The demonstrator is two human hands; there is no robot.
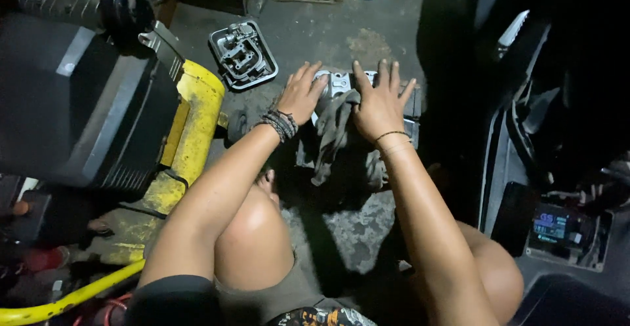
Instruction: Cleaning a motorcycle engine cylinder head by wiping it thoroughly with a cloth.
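Both hands are laid flat, fingers spread, on a grey metal engine part (338, 84) that is set on the concrete floor (315, 34). A grey rag (333, 129) is pressed against the part under the right hand (379, 106), while the part's left side is covered by the left hand (300, 95). Nothing is clamped. A metal cover (243, 55) is seen just beyond, beside a yellow frame (193, 126).
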